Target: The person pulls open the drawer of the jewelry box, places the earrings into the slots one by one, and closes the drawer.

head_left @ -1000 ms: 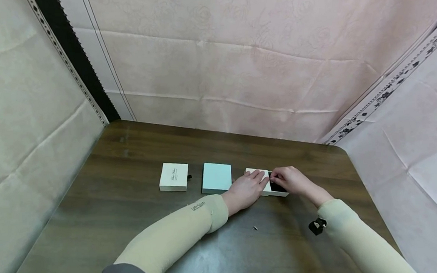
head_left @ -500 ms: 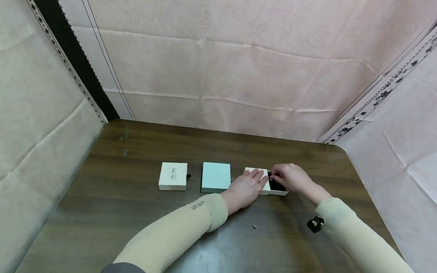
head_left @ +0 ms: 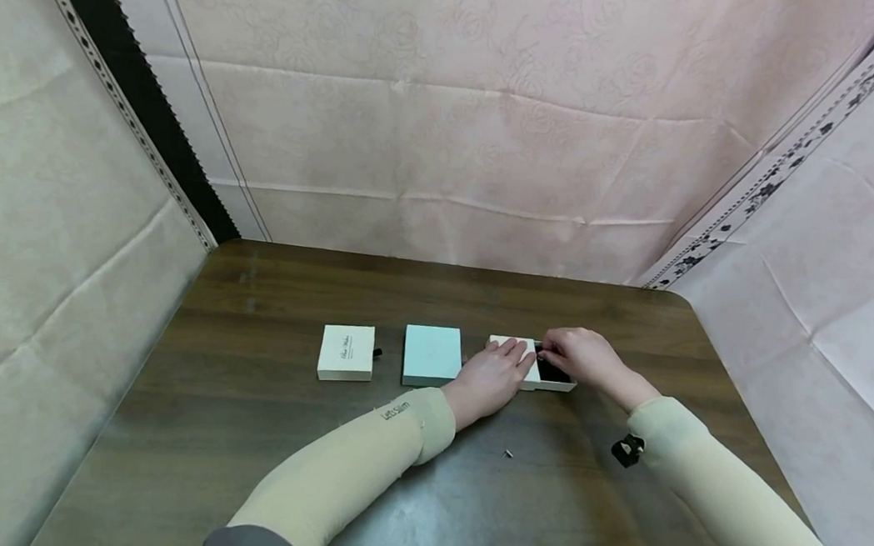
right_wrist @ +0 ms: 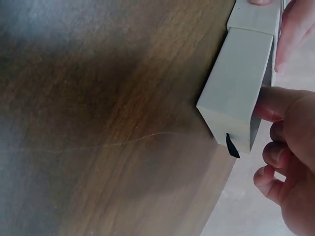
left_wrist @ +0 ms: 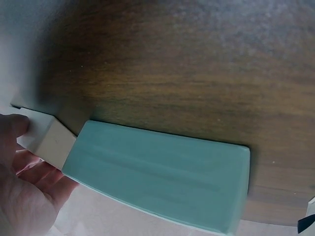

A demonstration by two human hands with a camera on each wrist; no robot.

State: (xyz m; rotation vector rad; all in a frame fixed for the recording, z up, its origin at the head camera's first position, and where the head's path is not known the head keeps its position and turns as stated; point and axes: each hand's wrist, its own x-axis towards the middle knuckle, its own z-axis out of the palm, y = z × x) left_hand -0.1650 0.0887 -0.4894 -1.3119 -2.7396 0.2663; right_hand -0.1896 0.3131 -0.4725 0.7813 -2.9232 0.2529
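Observation:
In the head view, a white drawer-style box [head_left: 528,385] lies partly pulled open, its black-lined tray [head_left: 554,372] sticking out to the right. My left hand [head_left: 489,381] holds the white sleeve, fingers spread across its top; in the left wrist view the thumb [left_wrist: 18,125] touches its side. My right hand [head_left: 587,358] reaches into the tray with bent fingers. A tiny bright spot shows by the fingertips, too small to identify. In the right wrist view a finger [right_wrist: 275,102] dips inside the tray, its tip hidden; a black ribbon tab [right_wrist: 232,146] hangs from the tray's end.
A light blue box [head_left: 433,352] stands just left of the white one. Farther left is another white box [head_left: 347,352] with dark lettering and a black tab. A tiny metallic piece [head_left: 508,453] lies on the wooden table [head_left: 389,468]. Pale cloth [head_left: 430,156] hangs behind.
Little differs. The right hand stays at the tray with only slight shifts of fingers and wrist; the left hand keeps its place on the box.

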